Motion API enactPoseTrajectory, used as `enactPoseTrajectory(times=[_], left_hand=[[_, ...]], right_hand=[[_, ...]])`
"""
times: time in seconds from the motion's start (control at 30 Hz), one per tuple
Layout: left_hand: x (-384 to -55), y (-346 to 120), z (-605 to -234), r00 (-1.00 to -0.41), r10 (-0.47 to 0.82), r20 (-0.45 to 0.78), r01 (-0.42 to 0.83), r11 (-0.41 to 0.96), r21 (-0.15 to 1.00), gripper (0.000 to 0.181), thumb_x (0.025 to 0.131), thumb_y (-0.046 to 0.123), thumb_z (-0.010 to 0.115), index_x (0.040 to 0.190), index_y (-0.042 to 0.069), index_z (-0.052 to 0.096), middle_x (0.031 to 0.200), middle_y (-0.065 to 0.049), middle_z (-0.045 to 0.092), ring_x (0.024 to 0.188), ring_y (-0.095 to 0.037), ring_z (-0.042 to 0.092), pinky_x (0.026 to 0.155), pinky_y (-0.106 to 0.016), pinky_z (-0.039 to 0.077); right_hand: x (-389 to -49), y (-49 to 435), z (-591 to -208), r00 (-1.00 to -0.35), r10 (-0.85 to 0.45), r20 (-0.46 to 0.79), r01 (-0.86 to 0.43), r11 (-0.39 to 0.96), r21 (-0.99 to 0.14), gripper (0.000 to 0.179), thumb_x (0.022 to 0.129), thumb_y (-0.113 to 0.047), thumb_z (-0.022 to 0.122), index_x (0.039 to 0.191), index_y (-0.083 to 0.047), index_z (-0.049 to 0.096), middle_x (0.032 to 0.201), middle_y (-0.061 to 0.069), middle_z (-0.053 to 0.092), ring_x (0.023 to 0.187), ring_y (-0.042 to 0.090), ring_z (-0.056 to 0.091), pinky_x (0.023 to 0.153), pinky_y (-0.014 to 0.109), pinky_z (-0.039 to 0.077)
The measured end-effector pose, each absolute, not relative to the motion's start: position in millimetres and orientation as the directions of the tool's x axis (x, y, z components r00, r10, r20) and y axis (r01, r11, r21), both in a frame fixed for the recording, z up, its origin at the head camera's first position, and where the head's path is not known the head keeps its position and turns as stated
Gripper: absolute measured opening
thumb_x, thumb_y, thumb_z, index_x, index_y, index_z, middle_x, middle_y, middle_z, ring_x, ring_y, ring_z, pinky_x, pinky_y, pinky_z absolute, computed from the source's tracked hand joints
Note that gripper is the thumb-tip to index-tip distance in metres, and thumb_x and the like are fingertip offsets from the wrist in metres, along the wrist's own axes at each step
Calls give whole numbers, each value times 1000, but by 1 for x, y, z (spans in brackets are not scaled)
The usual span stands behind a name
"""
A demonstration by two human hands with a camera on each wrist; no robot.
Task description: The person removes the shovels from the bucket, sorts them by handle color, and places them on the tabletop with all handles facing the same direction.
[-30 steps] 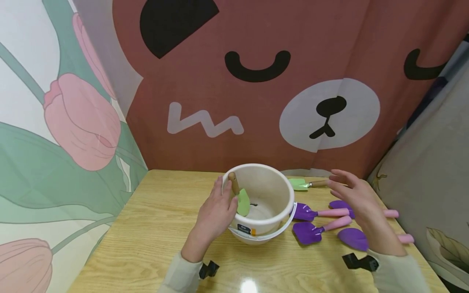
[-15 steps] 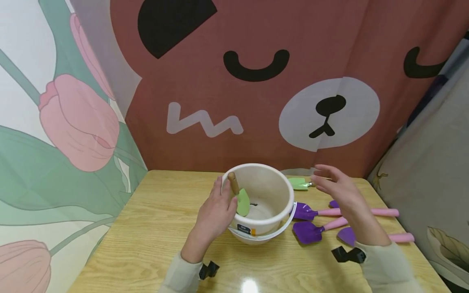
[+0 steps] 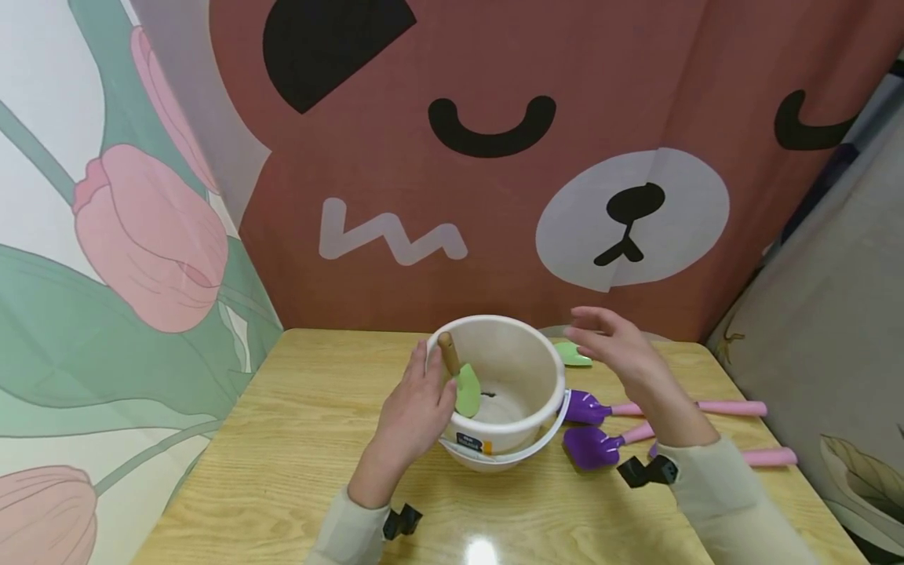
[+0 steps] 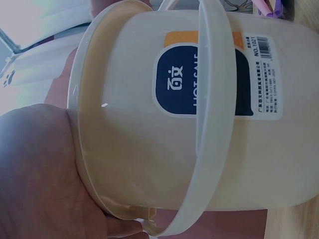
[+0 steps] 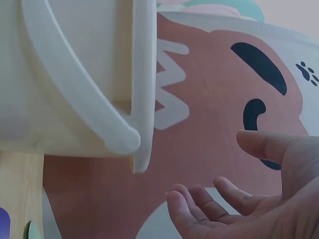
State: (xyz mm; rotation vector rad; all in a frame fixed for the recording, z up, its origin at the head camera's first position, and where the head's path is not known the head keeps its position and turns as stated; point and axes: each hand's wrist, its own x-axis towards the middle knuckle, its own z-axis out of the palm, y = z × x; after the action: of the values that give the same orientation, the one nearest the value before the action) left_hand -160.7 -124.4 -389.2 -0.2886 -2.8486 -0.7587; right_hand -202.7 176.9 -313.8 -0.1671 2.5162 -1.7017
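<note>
A white bucket (image 3: pixel 512 430) stands upright on the table, its bail handle lowered to the front. My left hand (image 3: pixel 417 408) rests against the bucket's left rim with fingers fairly straight. Inside the bucket leans a hand trowel (image 3: pixel 468 390) with a green blade and a wooden handle. My right hand (image 3: pixel 614 345) hovers above and right of the bucket, fingers loosely bent and holding nothing. Below it lies a second green-bladed tool (image 3: pixel 575 355), its handle hidden by the hand. In the right wrist view, the fingers (image 5: pixel 199 209) are apart from the bucket's rim (image 5: pixel 143 84).
Two purple shovels with pink handles, the upper one (image 3: pixel 585 408) and the lower one (image 3: pixel 592 448), lie right of the bucket. More pink handles (image 3: pixel 768 457) show beyond my right forearm. A printed bear curtain (image 3: pixel 395 290) hangs behind the wooden table (image 3: pixel 282 447).
My right hand has moved left and slightly up toward the bucket, passing over the green-bladed tool and covering its handle. The left hand and the bucket have stayed in place.
</note>
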Motion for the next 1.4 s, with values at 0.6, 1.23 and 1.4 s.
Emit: enactPoseTrajectory(times=[0.6,1.23,1.4], left_hand=[[-160,-125,-388,-966,135,222,228,852,472,69,107,46,37,160,4,26,169,-18,10,154,-33,19,115,-55,36],[-159,-125,-388,-963,140,229,235,852,467,67,107,45,37,159,3,28,169,-19,9,153,-34,20,116,-54,36],[-159,-124,-387,-962,139,237,238,851,469,67,107,45,37,159,3,29,168,-20,10,153,-35,21,116,-54,36]], right_hand=[[-216,155,-310,-984,-172,-36,-28,355,-935,64,98,-29,68,151,-5,43,149,20,46,133,37,51,108,46,47],[-224,125,-307,-978,-200,-59,-20,373,-928,58,97,-25,68,147,-3,47,144,21,50,130,37,53,108,47,47],[-227,115,-306,-975,-212,-67,-18,374,-927,54,97,-22,68,144,-2,50,140,21,54,125,35,55,107,47,48]])
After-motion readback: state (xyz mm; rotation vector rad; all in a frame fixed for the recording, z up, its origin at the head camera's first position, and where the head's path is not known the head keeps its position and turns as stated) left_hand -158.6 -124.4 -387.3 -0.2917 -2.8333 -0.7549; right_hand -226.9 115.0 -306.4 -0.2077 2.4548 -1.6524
